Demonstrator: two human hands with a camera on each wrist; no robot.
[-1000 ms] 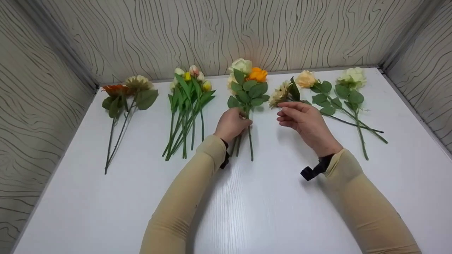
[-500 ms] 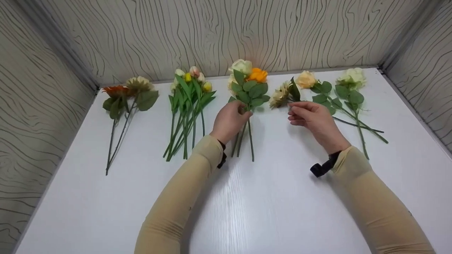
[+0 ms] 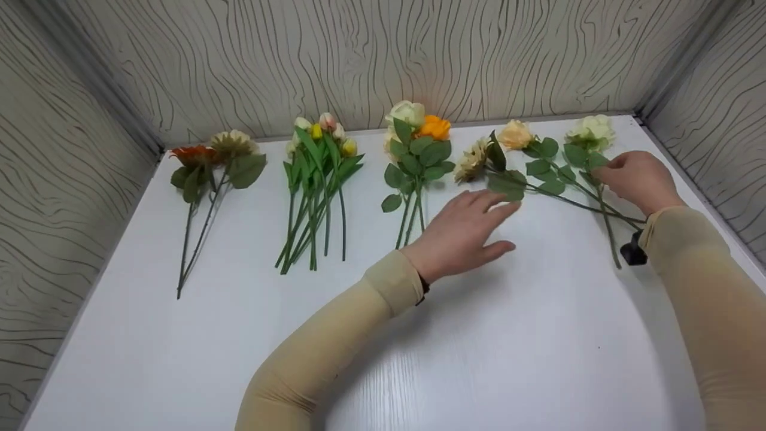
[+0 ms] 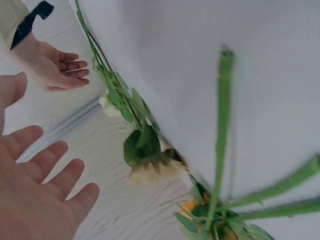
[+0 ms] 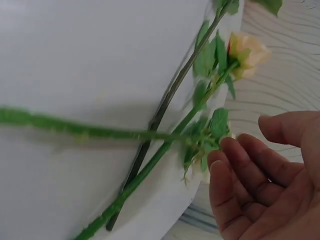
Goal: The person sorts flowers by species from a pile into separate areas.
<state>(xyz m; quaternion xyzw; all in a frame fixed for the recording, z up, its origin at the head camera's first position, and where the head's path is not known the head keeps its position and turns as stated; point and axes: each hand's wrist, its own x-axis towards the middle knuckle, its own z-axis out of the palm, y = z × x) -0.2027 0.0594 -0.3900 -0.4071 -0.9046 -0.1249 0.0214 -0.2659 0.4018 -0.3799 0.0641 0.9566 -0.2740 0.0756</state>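
Note:
My left hand is over the table with its fingers spread and holds nothing; in the left wrist view its fingers are apart from every stem. At the right, my right hand is beside the leaves and stem of a pale green-white rose. In the right wrist view the right hand has loosely bent fingers, with the thumb apart from them and no stem between. A peach rose and a cream daisy-like flower lie to its left, their stems crossing the pale rose's stem.
The white table has patterned walls at its back and sides. Near the middle lies a bunch with an orange flower and a white one. Further left are several tulips, then a rust-coloured flower and another cream flower.
My left hand has let go of the middle bunch's stems and moved right, its fingers spreading. My right hand has moved right from near the cream flower to the pale rose.

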